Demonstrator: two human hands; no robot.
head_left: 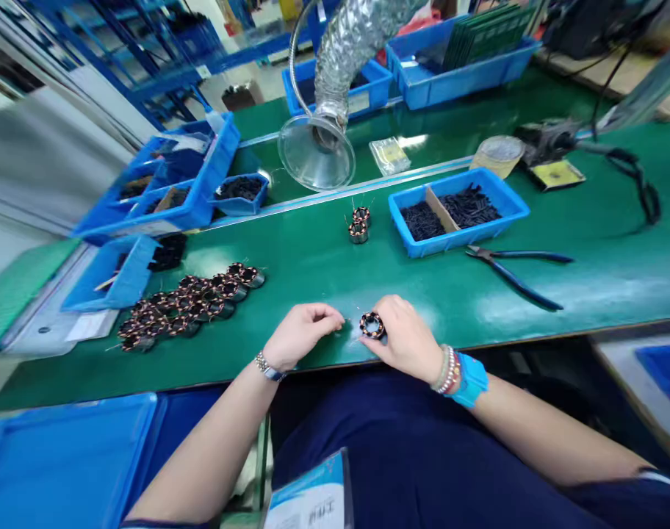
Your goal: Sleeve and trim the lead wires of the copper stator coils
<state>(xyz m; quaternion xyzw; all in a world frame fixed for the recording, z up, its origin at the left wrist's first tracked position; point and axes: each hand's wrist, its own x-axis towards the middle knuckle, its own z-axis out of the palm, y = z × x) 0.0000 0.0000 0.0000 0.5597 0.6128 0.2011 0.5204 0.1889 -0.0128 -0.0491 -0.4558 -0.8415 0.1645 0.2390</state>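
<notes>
My right hand (409,334) grips a small motor stator (372,325), a dark ring with copper windings, low over the green bench near its front edge. To its left, a short gap apart, my left hand (307,330) is closed in a pinch with the fingertips toward the stator. Whether a thin wire sits in that pinch is too small to tell. Farther back on the bench stand two more stators (358,232), with fine wire ends sticking up. A large cluster of similar stators (184,305) lies to the left of my left hand.
Pliers (514,272) with dark blue handles lie spread on the right. Behind them a divided blue tray (417,248) holds small black pieces. A clear funnel-shaped hood (318,158) hangs from a silver duct (349,51). Blue bins (131,268) stand at the left.
</notes>
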